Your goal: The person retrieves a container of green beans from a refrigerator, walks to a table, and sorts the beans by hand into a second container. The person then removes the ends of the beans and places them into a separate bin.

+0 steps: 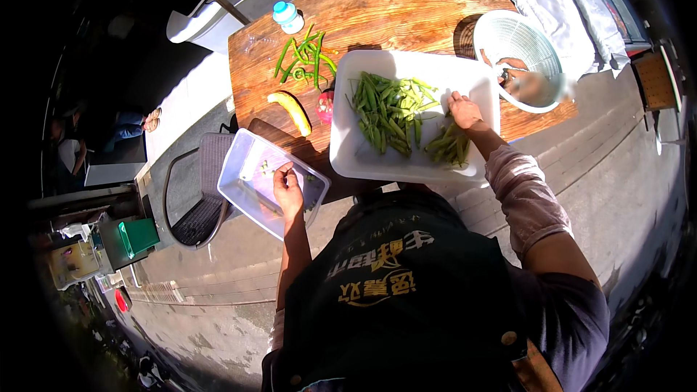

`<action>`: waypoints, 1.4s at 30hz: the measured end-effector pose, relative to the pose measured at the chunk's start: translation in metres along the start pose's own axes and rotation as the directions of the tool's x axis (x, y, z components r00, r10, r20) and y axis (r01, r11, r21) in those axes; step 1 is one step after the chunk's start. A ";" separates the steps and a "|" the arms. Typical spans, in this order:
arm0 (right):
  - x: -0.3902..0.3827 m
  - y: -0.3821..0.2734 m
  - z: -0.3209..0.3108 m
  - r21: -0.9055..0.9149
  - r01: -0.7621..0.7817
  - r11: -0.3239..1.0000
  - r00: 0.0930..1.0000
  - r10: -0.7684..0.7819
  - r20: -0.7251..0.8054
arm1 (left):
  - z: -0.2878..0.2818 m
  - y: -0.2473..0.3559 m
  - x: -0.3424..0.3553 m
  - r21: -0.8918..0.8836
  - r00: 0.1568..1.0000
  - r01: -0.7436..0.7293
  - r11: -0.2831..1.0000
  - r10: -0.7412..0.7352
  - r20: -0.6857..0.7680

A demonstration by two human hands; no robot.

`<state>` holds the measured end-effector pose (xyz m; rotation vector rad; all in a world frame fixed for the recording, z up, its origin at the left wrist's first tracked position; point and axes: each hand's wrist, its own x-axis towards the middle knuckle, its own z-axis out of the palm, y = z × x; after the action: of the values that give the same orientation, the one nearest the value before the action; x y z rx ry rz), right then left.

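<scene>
In the white tray (347,152) lie green pods (388,110), one larger heap and a smaller pile (448,147) to its right. My right hand (466,111) reaches into the tray beside the pods, its fingers curled; whatever they hold is hidden. A clear plastic box (243,152) stands to the left of the tray with a few small green pieces in it. Over this box hovers my left hand (288,190), its fingertips drawn together; anything between them is too small to name.
Green peppers (308,58), a yellow curved vegetable (292,112), a red object (324,107) and a blue-capped bottle (288,17) lie left on the wooden table (406,18). A pale colander (519,29) with brown, blurred contents stands right. A woven chair (200,210) is at left.
</scene>
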<state>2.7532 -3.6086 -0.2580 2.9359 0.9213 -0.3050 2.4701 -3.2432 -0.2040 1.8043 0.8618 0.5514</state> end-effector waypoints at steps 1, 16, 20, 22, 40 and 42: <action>0.000 0.001 0.001 0.043 0.010 0.999 1.000 -0.010 -0.010 | 0.007 0.007 0.001 -0.009 1.000 -0.008 1.000 0.009 0.015; -0.026 -0.101 -0.033 0.283 -0.235 0.930 0.945 0.151 0.289 | -0.026 0.374 -0.071 -0.912 0.557 0.403 0.076 0.770 0.310; -0.023 -0.090 -0.022 0.438 -0.416 0.797 0.880 0.233 0.413 | -0.041 0.390 -0.084 -0.933 0.514 0.355 -0.065 0.847 0.137; -0.027 -0.073 -0.009 0.663 -0.428 0.614 0.872 0.086 0.482 | -0.047 0.391 -0.087 -0.950 0.529 0.300 -0.086 0.844 0.091; -0.024 -0.112 -0.022 0.331 -0.327 0.885 0.928 0.234 0.291 | -0.058 0.382 -0.082 -0.980 0.550 0.169 -0.102 0.835 0.008; -0.032 -0.091 -0.006 0.520 -0.253 0.816 0.964 0.166 0.208 | -0.056 0.380 -0.076 -0.983 0.566 0.160 -0.091 0.824 0.016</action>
<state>2.6769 -3.5514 -0.2444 3.4076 0.5416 -0.9035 2.4971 -3.3539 0.1703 0.5623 -0.7460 0.5242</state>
